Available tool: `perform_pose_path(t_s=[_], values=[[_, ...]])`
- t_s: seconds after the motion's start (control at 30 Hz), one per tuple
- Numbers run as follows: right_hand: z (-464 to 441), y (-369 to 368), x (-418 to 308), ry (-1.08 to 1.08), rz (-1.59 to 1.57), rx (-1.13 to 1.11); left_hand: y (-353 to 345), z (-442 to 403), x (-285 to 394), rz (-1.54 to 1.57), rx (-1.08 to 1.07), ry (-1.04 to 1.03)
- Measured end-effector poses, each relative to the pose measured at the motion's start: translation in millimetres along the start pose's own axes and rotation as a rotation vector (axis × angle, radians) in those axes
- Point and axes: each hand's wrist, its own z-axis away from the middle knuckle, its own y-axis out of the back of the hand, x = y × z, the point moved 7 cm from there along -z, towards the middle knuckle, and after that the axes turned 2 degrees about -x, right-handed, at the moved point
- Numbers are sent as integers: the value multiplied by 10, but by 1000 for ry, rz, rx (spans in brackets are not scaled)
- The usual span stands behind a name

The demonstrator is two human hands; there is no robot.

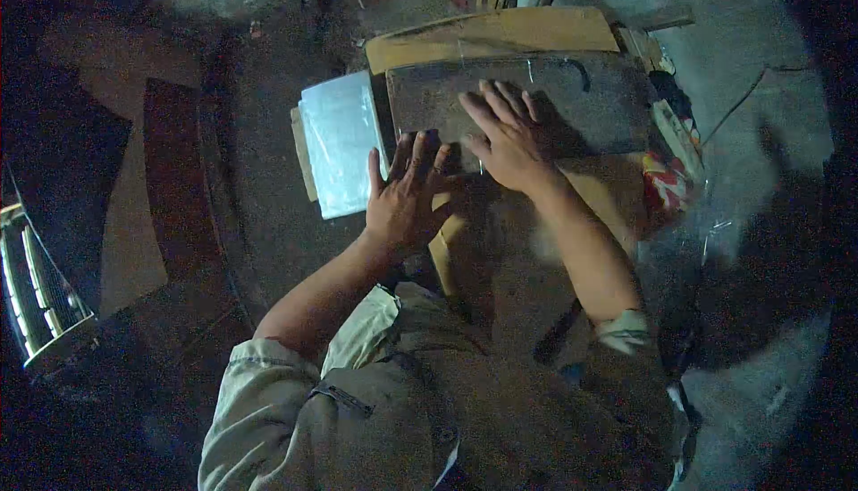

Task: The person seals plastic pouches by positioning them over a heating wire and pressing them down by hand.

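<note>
Dark-brown, flat, rectangular: one board (435, 93) lies beneath the wide-splayed right hand (516, 147); the left hand (399, 201), likewise splayed, is between its edge and one pale-blue rectangular sheet (340, 147).

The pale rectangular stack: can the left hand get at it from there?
Probably yes: the left hand is spread open right beside the pale stack, and nothing visible stands between them.

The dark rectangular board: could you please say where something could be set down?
The dark rectangular board looks bare at its right end, beyond the right hand, and at its far left corner, beside the shiny white rectangular stack. It is crowded in the middle, by that hand, and at the near left, by the left hand.
</note>
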Motion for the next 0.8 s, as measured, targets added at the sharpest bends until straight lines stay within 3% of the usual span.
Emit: perform_pose_path(t_s=[0.07,0.13,0.17,0.2,0.27,0.33,0.4,0.43,0.6,0.67,0.8], values=[[-233,-85,85,-6,-3,23,-22,10,-9,-33,1,-3],[-487,-207,329,-206,52,-51,-22,1,-4,-39,-10,5],[-589,-243,480,-323,-86,-33,-2,7,2,-9,-25,3],[-717,-229,536,-319,-84,-33,3,11,8,21,-39,1],[-912,-260,750,-493,7,-201,-23,1,5,22,-25,13],[-1058,-223,784,-522,29,-274,-50,-7,-7,41,-66,34],[-1164,-128,726,-557,5,-505,-28,-6,-24,38,-88,40],[-1208,-146,774,-597,-17,-451,-14,0,-20,38,-93,28],[-1356,-216,866,-603,-375,-531,24,17,-12,77,-19,-15],[-1351,-248,775,-508,-503,-618,5,16,-22,86,-21,-15],[-1409,-263,761,-257,-279,-482,-66,1,-36,43,-45,10]])
